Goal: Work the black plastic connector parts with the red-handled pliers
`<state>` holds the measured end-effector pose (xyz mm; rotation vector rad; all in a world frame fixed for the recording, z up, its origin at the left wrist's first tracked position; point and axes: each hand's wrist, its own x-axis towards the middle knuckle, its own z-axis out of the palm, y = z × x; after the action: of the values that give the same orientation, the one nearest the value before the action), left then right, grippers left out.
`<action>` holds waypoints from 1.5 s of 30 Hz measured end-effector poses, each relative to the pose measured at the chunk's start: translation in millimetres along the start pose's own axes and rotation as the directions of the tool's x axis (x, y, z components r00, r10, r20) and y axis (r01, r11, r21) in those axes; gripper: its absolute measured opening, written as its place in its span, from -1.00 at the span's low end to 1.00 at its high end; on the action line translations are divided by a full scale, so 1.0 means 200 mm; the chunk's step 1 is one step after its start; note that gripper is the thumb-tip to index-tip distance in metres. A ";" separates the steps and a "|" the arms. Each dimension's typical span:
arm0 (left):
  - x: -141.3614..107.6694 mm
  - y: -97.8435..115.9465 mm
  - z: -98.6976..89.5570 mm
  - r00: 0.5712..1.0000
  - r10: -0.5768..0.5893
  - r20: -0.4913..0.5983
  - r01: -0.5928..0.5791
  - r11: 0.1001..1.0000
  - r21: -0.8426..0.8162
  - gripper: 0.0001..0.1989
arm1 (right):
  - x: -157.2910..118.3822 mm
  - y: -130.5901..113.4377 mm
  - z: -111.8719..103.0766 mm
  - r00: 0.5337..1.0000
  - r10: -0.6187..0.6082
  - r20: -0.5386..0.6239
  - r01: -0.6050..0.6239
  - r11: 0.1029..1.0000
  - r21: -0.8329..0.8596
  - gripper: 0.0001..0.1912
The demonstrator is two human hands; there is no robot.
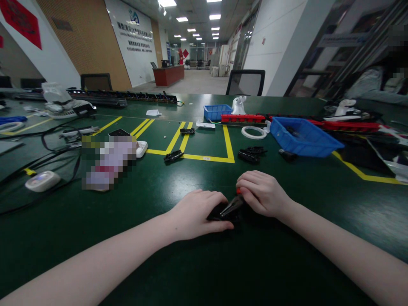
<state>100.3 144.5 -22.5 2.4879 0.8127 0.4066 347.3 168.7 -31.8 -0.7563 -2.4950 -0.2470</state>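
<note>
- The left hand (199,214) was half curled, thumb and fingers parted around a black part (215,211); the right hand (263,194) was wrapped round a pliers-like tool (233,205), its tip reaching between the left thumb and forefinger
- The tip seemed liable to skid if pressed at a slant, nipping the left fingers just beside it; a loose left hold might have let the part twist or slide on the smooth table (143,195)
- The part's shape was mostly lost beneath the left fingers and in shadow; the right fingers covered the tool's handles save a bit of orange; whether the tip touched or gripped the part could not be made out
</note>
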 end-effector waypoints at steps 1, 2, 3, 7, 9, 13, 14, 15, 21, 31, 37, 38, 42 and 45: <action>0.00 0.00 0.00 1.000 -0.001 0.001 0.001 1.000 0.002 -0.66 | 0.00 0.00 0.00 1.000 0.002 0.001 -0.002 1.000 0.000 -0.72; 0.00 0.00 0.00 1.000 0.000 0.004 0.000 1.000 0.002 -0.66 | 0.00 0.00 0.00 1.000 0.003 0.002 -0.003 1.000 0.000 -0.72; 0.00 0.00 0.00 1.000 0.003 0.005 -0.003 1.000 0.003 -0.66 | 0.00 0.00 0.00 1.000 0.005 0.003 -0.005 1.000 0.000 -0.72; -0.01 0.00 0.00 1.000 0.003 0.011 -0.004 1.000 0.005 -0.65 | 0.00 0.00 -0.01 1.000 0.019 0.005 -0.019 1.000 0.007 -0.71; -0.01 0.01 -0.01 1.000 0.002 0.013 -0.002 1.000 0.014 -0.65 | 0.00 0.00 -0.01 1.000 0.028 0.003 -0.028 1.000 0.010 -0.71; -0.01 0.01 -0.01 1.000 0.012 0.027 -0.013 0.999 0.035 -0.67 | 0.00 -0.01 -0.02 0.999 0.035 0.002 -0.035 0.999 0.016 -0.71; -0.01 0.01 -0.01 1.000 0.014 0.028 -0.015 0.999 0.036 -0.66 | 0.00 -0.01 -0.02 0.999 0.035 0.004 -0.035 0.999 0.017 -0.71; -0.01 0.01 -0.01 1.000 0.018 0.026 -0.019 0.999 0.036 -0.66 | 0.00 0.00 -0.02 0.999 0.035 0.006 -0.036 0.999 0.017 -0.71; -0.01 -0.01 0.00 0.999 0.030 0.011 -0.030 0.999 0.037 -0.65 | -0.01 0.00 -0.01 1.000 0.017 0.015 -0.017 1.000 0.006 -0.73; 0.00 0.01 0.00 1.000 0.015 0.012 -0.015 0.999 0.045 -0.65 | 0.00 -0.01 -0.01 1.000 0.006 0.016 -0.005 1.000 -0.002 -0.72; -0.01 0.00 0.00 1.000 0.017 0.003 -0.017 1.000 0.008 -0.67 | 0.00 0.00 -0.01 0.999 0.043 0.011 -0.043 0.999 0.008 -0.71; -0.02 0.00 0.00 1.000 0.016 0.000 -0.016 1.000 0.005 -0.67 | 0.00 0.00 -0.01 0.999 0.045 0.011 -0.045 0.999 0.010 -0.71; -0.02 0.00 0.00 1.000 0.013 0.001 -0.013 1.000 -0.001 -0.67 | 0.00 0.00 -0.02 0.999 0.047 0.012 -0.048 0.999 0.013 -0.71; -0.02 0.00 0.00 1.000 0.010 0.003 -0.010 1.000 0.002 -0.67 | 0.00 0.00 -0.02 0.999 0.050 0.015 -0.051 0.999 0.014 -0.71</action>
<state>97.6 142.4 -22.6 2.4948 0.8007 0.4050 348.1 167.0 -28.8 -0.8169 -2.4848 -0.2060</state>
